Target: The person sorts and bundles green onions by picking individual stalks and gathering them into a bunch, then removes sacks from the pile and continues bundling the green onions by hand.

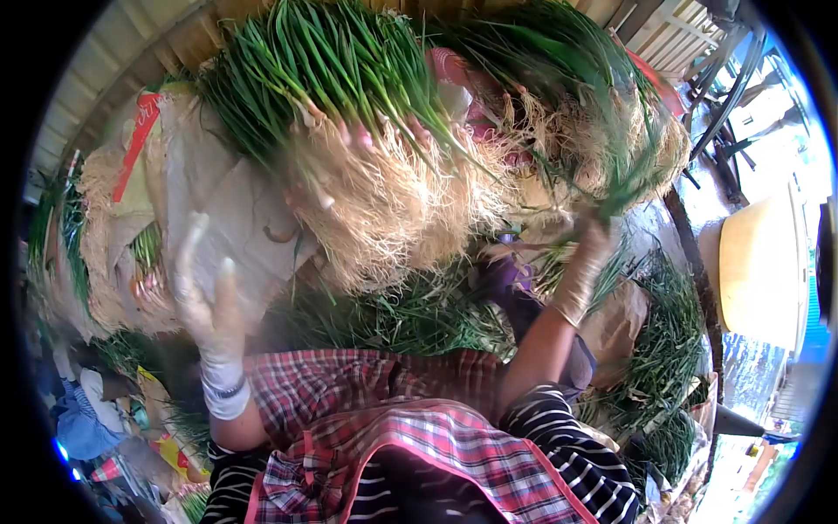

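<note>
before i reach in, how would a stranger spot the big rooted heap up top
Start from the plaid apron at the bottom. Above it, beyond the loose greens, lies the big rooted heap. Its leaves are a brighter green than those of the heap to its right, with pinkish bulbs where leaves meet roots.

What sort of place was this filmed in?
Likely a produce-trimming spot, perhaps at a market: rooted green stalks in a big pile, loose leaves heaped nearby, and a yellow tub at the right.
</note>
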